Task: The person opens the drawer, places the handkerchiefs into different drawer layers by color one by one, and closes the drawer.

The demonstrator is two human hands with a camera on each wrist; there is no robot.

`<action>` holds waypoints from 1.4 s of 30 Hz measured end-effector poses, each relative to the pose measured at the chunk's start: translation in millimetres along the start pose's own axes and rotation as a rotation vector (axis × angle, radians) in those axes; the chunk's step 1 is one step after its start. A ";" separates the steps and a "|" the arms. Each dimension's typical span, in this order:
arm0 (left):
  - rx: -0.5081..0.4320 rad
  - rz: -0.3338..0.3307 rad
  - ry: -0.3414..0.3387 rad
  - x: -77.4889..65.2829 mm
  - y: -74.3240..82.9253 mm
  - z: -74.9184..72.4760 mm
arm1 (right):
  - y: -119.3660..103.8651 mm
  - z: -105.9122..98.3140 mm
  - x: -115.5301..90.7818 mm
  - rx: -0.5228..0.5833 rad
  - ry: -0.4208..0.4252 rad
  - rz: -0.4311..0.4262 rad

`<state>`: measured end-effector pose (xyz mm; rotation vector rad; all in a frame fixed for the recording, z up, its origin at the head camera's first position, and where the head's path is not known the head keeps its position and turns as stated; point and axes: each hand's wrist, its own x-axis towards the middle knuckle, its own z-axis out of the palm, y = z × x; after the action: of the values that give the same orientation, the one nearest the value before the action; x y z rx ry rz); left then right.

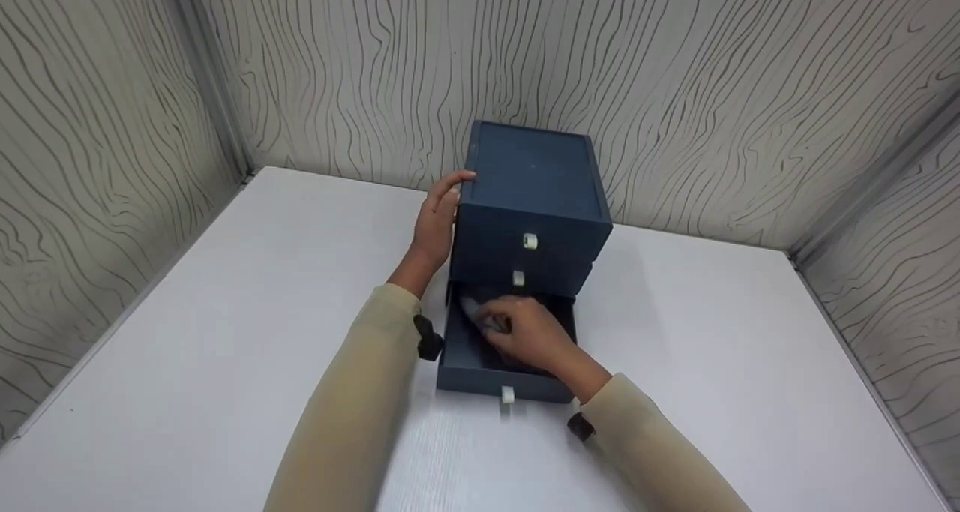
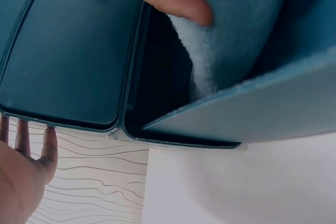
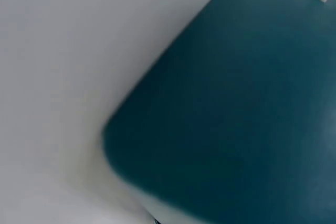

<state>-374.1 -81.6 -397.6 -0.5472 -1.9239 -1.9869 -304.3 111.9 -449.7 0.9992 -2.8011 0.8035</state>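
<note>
A dark blue desktop drawer unit [image 1: 534, 173] stands on the white table. Its bottom drawer [image 1: 476, 378] is pulled out, while the drawers above look closed. My left hand [image 1: 436, 229] rests against the unit's left side, one finger reaching the top edge; in the left wrist view its fingers [image 2: 50, 148] are extended against the wall. Inside the bottom drawer, my right hand [image 1: 531, 333] pinches a fuzzy grey-blue piece of fabric [image 2: 231, 40]; its exact kind cannot be told. The right wrist view has the drawer front [image 3: 226, 108], blurred, and no hand.
Small pale pull tabs [image 1: 530, 241] stick out from the drawer fronts. The white table [image 1: 247, 332] extends on both sides of the unit. Behind it rises a wood-grain patterned wall [image 1: 360, 70], with similar panels left and right.
</note>
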 end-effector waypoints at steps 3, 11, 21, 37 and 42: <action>0.008 0.004 -0.002 0.3 0.0 0.5 | 0.1 -0.6 -0.7 0.046 -0.043 0.017; 0.018 0.020 0.003 0.7 -3.2 1.6 | 1.7 -2.9 -5.4 0.126 -0.087 0.001; 0.004 -0.006 0.009 0.0 -1.6 1.9 | -7.3 -17.1 -27.7 0.203 -0.101 -0.026; -0.024 -0.022 0.015 2.2 -0.3 1.1 | -32.3 -36.2 -69.6 0.254 0.014 -0.151; -0.001 0.000 0.020 1.6 -2.1 1.0 | -40.9 -35.0 -79.5 0.250 -0.032 -0.109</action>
<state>-376.4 -80.4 -398.6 -0.5257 -1.9116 -1.9858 -220.9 148.0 -418.7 1.1980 -2.6904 1.1535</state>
